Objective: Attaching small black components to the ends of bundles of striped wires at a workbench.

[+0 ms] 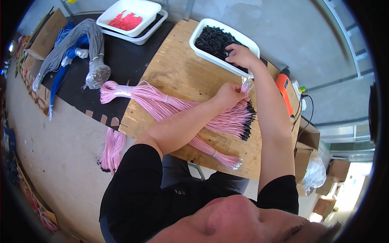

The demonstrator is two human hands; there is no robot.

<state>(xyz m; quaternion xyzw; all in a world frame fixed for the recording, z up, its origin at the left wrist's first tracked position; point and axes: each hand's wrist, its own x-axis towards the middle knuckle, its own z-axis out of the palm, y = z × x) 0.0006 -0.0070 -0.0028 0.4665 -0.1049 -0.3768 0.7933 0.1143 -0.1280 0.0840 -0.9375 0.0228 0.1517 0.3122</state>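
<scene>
My left hand (231,96) is closed around a few pink wires, and their bare metal terminals (246,84) stick up above its fingers. Beneath it, a large bundle of pink wires (178,106) lies across the table, many of its right-hand ends capped in black sleeves (248,125). My right hand (242,57) reaches into a white tray (201,54) of small black tubes (214,40). Its thumb and index finger are apart at the surface of the tubes; whether a tube touches them I cannot tell. A tied pink bunch (221,157) with uncapped metal ends lies nearer me.
An orange heat gun (284,91) with a black cord lies at the table's right edge. Far left, grey cable bundles (87,32) and a white tray of red pieces (126,21) rest on a black surface. Another pink bundle (113,150) hangs at the left edge.
</scene>
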